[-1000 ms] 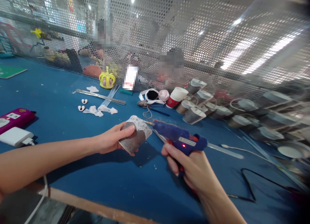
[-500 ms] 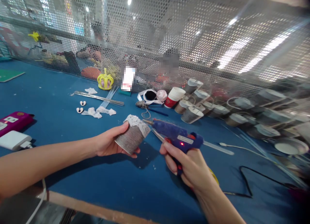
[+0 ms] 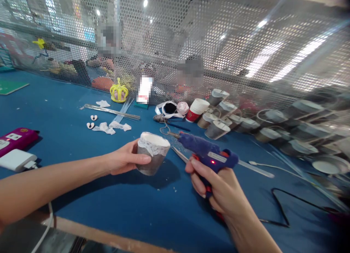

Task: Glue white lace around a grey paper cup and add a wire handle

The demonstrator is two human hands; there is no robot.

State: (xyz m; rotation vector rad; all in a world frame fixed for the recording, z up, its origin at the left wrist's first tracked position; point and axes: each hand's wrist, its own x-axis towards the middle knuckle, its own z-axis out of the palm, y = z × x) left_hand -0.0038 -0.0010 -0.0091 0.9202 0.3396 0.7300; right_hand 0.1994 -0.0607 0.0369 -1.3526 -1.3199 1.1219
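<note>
My left hand (image 3: 129, 158) is closed around a cup (image 3: 151, 165) wrapped in grey cord, its white lace trim (image 3: 150, 148) running round the top. The cup is tilted so its white mouth shows. In my right hand (image 3: 212, 181) is a blue glue gun (image 3: 209, 150) with a red light lit and a clear glue stick (image 3: 257, 169) sticking out of its back. The nozzle points at the cup's rim from the right, a small gap apart. Partly hidden behind the gun, scissors (image 3: 180, 155) lie on the blue table.
Lace scraps (image 3: 105, 127), metal rods (image 3: 112, 111) and a yellow crown-shaped piece (image 3: 119, 92) lie farther back, near a lit phone (image 3: 144, 89). Stacked paper cups (image 3: 198, 110) and several grey-wrapped cups (image 3: 217, 129) stand right. At left are a purple power strip (image 3: 19, 138) and white charger (image 3: 18, 159).
My left hand has turned the cup so its open mouth now faces up towards me. The glue gun has moved slightly right and down, away from the cup.
</note>
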